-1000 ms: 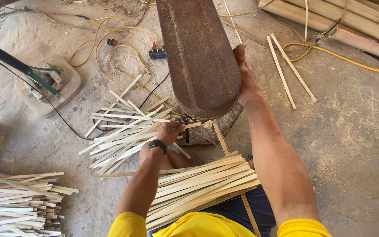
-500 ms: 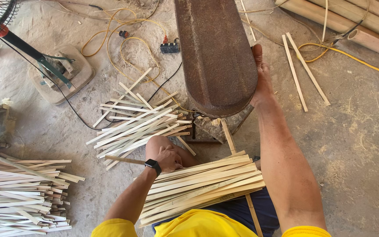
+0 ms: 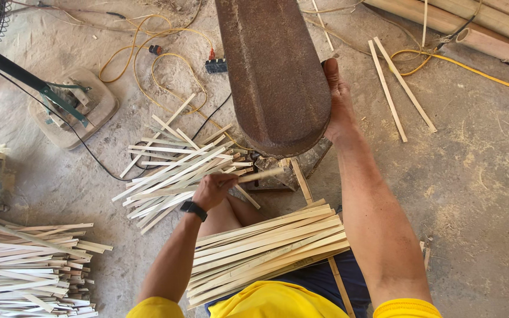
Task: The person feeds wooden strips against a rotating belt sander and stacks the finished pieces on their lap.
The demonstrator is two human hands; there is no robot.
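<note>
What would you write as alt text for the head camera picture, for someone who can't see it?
Seen from above, a person's left hand feeds a thin wooden strip under a rusty metal machine cover, which the right hand steadies. More strips lie on the lap and heaped on the dusty floor.

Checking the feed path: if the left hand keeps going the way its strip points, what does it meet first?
The left hand holds a bamboo strip aimed right, toward the base under the rusty metal cover. That base looks first in line, though depth is unclear.
</note>
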